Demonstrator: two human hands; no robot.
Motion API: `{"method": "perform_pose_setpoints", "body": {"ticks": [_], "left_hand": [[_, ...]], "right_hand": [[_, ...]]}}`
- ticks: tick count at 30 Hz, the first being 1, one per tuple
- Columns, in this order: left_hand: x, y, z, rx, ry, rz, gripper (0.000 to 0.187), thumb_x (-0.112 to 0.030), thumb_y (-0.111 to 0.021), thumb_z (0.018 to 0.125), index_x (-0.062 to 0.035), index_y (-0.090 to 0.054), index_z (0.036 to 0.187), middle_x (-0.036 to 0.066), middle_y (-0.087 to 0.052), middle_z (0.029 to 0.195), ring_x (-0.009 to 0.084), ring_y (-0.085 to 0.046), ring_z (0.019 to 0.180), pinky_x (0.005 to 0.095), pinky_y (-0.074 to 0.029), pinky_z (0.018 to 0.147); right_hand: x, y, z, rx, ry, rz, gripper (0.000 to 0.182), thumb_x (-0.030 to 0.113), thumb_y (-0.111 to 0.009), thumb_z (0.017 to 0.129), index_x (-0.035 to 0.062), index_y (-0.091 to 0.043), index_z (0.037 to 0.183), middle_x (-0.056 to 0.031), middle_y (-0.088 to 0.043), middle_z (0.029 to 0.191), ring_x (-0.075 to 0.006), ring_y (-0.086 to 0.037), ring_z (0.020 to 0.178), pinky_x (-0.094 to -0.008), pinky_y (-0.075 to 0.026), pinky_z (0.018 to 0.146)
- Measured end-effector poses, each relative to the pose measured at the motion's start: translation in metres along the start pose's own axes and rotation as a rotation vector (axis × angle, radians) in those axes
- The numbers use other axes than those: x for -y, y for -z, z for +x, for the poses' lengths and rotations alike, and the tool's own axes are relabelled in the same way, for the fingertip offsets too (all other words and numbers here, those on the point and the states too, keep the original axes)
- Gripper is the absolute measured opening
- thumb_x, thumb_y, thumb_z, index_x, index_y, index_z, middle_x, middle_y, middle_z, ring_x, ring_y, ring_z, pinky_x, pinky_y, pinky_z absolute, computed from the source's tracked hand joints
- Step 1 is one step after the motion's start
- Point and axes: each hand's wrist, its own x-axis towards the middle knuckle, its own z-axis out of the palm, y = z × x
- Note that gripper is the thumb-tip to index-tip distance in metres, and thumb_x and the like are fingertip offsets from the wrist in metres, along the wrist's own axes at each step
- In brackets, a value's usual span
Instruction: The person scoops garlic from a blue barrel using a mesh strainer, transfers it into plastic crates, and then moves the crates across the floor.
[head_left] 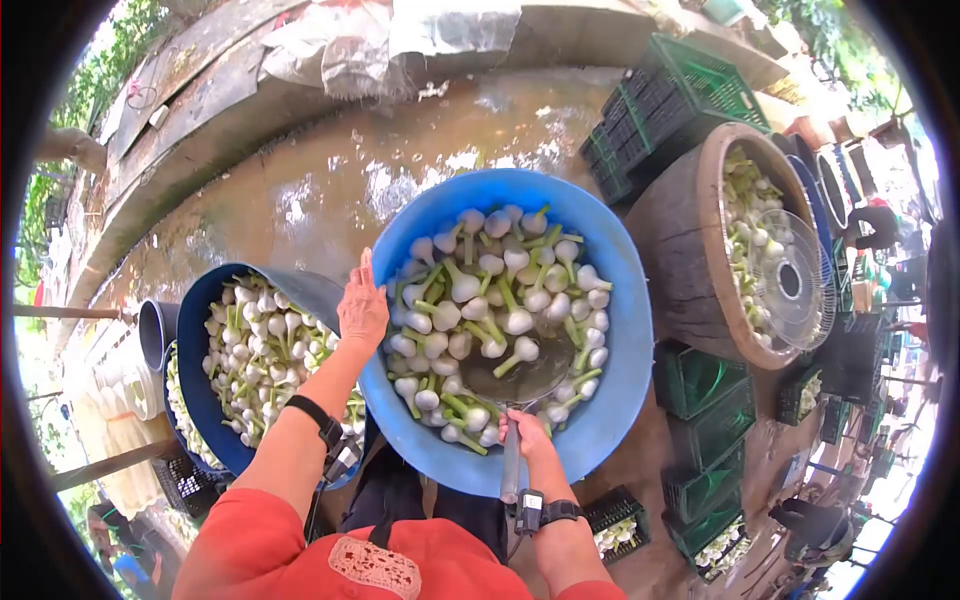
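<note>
Right hand (525, 432) was clamped on the scoop handle (511, 468) at the near rim of the big blue tub (625, 330), scoop pan (520, 378) sunk among white bulbs (500, 300) inside. Left hand (362, 308), fingers loosely open, rested on the tub's left rim, arm stretched forward. Second blue tub (205, 400) of bulbs sat left of it; wooden barrel (680, 250) right.

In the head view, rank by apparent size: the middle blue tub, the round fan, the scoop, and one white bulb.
1. Middle blue tub
2. Fan
3. Scoop, though bulbs hide part of it, so its place below the fan is unsure
4. One bulb
</note>
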Motion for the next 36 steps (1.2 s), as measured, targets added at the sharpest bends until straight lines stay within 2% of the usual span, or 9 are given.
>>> {"method": "perform_pose_setpoints", "body": {"ticks": [3,7,14,20,28,30,34,35,36], "left_hand": [[0.011,-0.007,0.001,-0.066,-0.044,0.047,0.065,-0.007,-0.049,0.078,-0.0092,-0.018,0.135,0.013,-0.046,0.109,0.0302,-0.052,0.091,0.0391,-0.046,0.075],[0.009,-0.004,0.008,-0.06,-0.047,0.03,0.061,-0.003,-0.045,0.077,-0.0079,-0.022,0.133,0.014,-0.047,0.109,0.0304,-0.051,0.092,0.0388,-0.046,0.075],[0.011,-0.008,0.01,-0.066,-0.061,0.041,0.062,-0.001,-0.045,0.074,-0.0052,-0.023,0.132,0.015,-0.046,0.11,0.0315,-0.051,0.091,0.0382,-0.046,0.075],[0.009,-0.007,0.012,-0.066,-0.077,0.029,0.062,0.0,-0.046,0.074,-0.0053,-0.023,0.132,0.015,-0.046,0.112,0.0319,-0.051,0.091,0.0383,-0.046,0.075],[0.007,-0.005,0.013,-0.062,-0.064,0.007,0.062,0.0,-0.047,0.075,-0.0055,-0.023,0.132,0.014,-0.046,0.111,0.0304,-0.051,0.092,0.0386,-0.047,0.073],[0.005,-0.002,0.01,-0.054,-0.067,-0.027,0.063,-0.001,-0.048,0.075,-0.0055,-0.023,0.132,0.014,-0.046,0.11,0.0302,-0.051,0.091,0.0382,-0.047,0.073],[0.005,-0.004,0.009,-0.002,-0.024,-0.036,0.064,-0.002,-0.049,0.074,-0.0055,-0.022,0.132,0.014,-0.045,0.114,0.0306,-0.049,0.097,0.0377,-0.044,0.079],[0.005,-0.003,0.008,-0.041,-0.055,-0.071,0.062,-0.003,-0.05,0.074,-0.0053,-0.025,0.131,0.014,-0.044,0.117,0.0314,-0.047,0.101,0.0384,-0.041,0.084],[0.003,-0.002,0.009,-0.083,-0.091,-0.105,0.061,-0.004,-0.051,0.074,-0.0051,-0.027,0.13,0.014,-0.042,0.12,0.0322,-0.045,0.106,0.0391,-0.038,0.089]], "right_hand": [[0.005,0.001,0.025,-0.082,0.085,-0.166,0.026,0.025,-0.054,0.084,-0.0006,-0.048,0.085,-0.0114,-0.052,0.07,-0.0228,-0.053,0.052,-0.0341,-0.049,0.046],[0.01,-0.021,0.051,-0.272,0.187,-0.103,0.028,0.026,-0.059,0.082,0.0024,-0.047,0.091,-0.0106,-0.052,0.063,-0.0213,-0.052,0.05,-0.0325,-0.046,0.041],[0.041,-0.009,0.096,-0.117,0.109,0.05,0.018,0.019,-0.053,0.083,0.0021,-0.046,0.083,-0.0098,-0.052,0.062,-0.019,-0.051,0.048,-0.0322,-0.047,0.043],[0.059,-0.014,0.111,-0.28,0.302,-0.328,0.019,0.013,-0.052,0.079,-0.0029,-0.054,0.089,-0.0119,-0.057,0.077,-0.0206,-0.056,0.066,-0.0333,-0.05,0.061],[0.032,-0.04,0.068,-0.282,0.255,-0.235,0.023,0.007,-0.054,0.074,-0.0067,-0.051,0.093,-0.0117,-0.055,0.081,-0.0212,-0.056,0.066,-0.0326,-0.047,0.054],[0.003,-0.028,0.057,-0.061,0.518,0.045,0.027,0.0,-0.055,0.07,-0.0055,-0.049,0.096,-0.0113,-0.054,0.086,-0.0221,-0.057,0.071,-0.0328,-0.052,0.066],[-0.024,-0.026,0.029,0.153,0.488,0.137,0.04,-0.006,-0.059,0.066,0.0007,-0.047,0.105,-0.012,-0.055,0.092,-0.0261,-0.058,0.078,-0.0367,-0.053,0.078],[-0.025,-0.023,0.034,0.128,0.436,0.152,0.039,-0.01,-0.059,0.064,-0.0027,-0.049,0.101,-0.0132,-0.057,0.092,-0.0281,-0.057,0.086,-0.0457,-0.05,0.081],[-0.023,-0.017,0.043,0.136,0.436,0.163,0.039,-0.01,-0.059,0.064,-0.0027,-0.049,0.101,-0.0132,-0.057,0.092,-0.0281,-0.057,0.086,-0.0457,-0.05,0.081]]}}
